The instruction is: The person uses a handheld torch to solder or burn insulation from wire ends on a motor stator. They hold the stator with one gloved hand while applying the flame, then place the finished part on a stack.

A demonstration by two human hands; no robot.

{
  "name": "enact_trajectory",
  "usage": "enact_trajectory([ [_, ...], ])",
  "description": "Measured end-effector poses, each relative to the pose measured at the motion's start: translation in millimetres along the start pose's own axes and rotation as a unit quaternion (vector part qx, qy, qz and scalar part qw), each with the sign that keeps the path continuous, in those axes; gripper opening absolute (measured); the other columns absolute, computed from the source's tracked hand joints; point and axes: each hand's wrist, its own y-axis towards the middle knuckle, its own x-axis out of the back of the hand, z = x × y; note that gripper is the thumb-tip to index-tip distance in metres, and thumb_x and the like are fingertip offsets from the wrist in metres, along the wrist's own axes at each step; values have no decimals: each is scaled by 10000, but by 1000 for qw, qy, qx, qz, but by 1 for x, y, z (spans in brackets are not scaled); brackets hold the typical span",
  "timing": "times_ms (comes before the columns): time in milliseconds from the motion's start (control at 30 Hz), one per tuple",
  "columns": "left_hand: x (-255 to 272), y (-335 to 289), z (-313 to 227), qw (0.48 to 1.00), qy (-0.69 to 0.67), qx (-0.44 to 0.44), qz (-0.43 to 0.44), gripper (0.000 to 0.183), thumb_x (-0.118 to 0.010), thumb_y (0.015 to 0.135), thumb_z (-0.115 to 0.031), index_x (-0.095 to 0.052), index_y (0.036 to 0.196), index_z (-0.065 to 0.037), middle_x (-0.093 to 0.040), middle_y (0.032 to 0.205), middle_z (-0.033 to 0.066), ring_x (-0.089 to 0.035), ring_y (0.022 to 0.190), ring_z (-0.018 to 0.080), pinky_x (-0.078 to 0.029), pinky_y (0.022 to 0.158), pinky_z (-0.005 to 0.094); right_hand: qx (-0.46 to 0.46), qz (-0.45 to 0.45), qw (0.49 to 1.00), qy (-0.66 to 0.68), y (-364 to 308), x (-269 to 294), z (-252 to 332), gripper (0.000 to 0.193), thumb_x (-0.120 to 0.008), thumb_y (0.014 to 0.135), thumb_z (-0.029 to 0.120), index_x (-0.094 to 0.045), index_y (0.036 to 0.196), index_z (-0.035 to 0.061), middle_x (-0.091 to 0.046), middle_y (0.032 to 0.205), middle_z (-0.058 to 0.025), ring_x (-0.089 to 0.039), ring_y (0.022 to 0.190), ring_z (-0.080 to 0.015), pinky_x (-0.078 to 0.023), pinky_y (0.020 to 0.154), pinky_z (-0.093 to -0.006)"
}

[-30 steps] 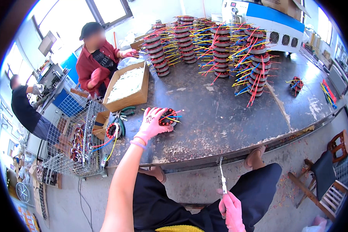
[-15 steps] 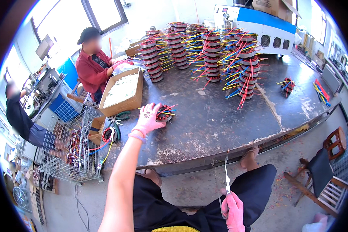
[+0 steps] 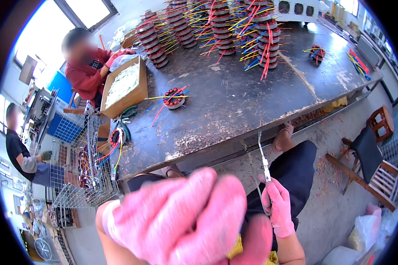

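Note:
My left hand (image 3: 177,216), in a pink glove, is raised close to the camera. Its fingers are bent and partly smeared, and the fingertips and palm are hidden. In my pink-gloved right hand (image 3: 279,205), closed in front of the table edge, is a slim pale tool (image 3: 264,162) with a long bent metal tip pointing away from me. A wound stator (image 3: 174,98) with red, blue and yellow leads lies flat on the dark table (image 3: 234,106), apart from both hands. Another stator (image 3: 116,138) sits at the table's left edge beside green-handled pliers (image 3: 127,115).
Stacked stators (image 3: 269,39) with coloured leads stand along the back. A cardboard box (image 3: 135,86) of white pieces is at the left, near a person in red (image 3: 82,66). A wire basket (image 3: 86,176) adjoins the table; a wooden chair (image 3: 368,170) stands at the right.
My left hand has let go of the stator on the table and come up close to the camera. The right hand keeps its hold on the tool. The view has tilted downward.

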Motion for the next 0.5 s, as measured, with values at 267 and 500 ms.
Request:
enact_trajectory([
  [267, -28, 8, -17, 961, 48, -151, -225, 215, -680, 699, -276, -624, 906, -296, -720, 881, 83, -675, 647, 228, -499, 504, 311, 11, -25, 1000, 3, -11, 11, 2, 398, -449, 1049, 257, -560, 1268, -57, -424, 584, 54, -310, 462, -27, -241, 431, -201],
  [500, -21, 25, -27, 967, 33, -190, -168, 252, -662, 694, -290, -632, 925, -196, -724, 859, 106, -667, 637, 219, -484, 537, 322, 9, -19, 998, 55, -8, 26, -3, 368, -480, 1048, 272, -584, 1281, 7, -442, 579, 65, -324, 476, -15, -242, 445, -198],
])
